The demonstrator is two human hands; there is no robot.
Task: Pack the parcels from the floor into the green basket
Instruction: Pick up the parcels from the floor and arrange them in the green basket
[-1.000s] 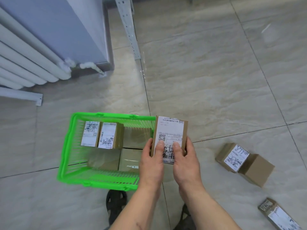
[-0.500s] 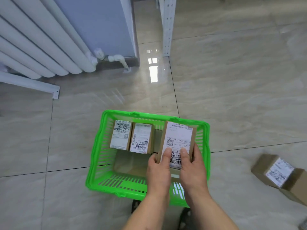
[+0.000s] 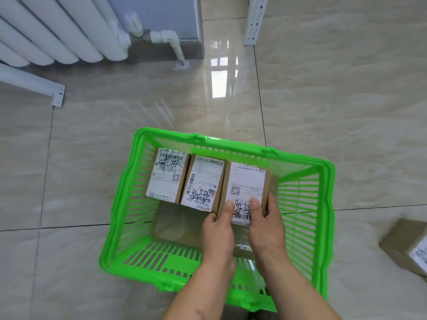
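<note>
A glossy tiled floor (image 3: 335, 93) fills the view, with a white radiator (image 3: 57, 31) at the far left. On the floor stands the green basket (image 3: 305, 204), its slatted walls open to the tiles below. Inside, along the far wall, three labelled parcels stand in a row, touching: the left parcel (image 3: 167, 175), the middle parcel (image 3: 204, 182), and the right parcel (image 3: 246, 189). Plain cardboard boxes (image 3: 175, 221) lie beneath. The left hand (image 3: 218, 236) and right hand (image 3: 265, 225) both grasp the right parcel's near end, thumbs on its label. Another parcel (image 3: 406, 248) lies on the floor at the right edge.
</note>
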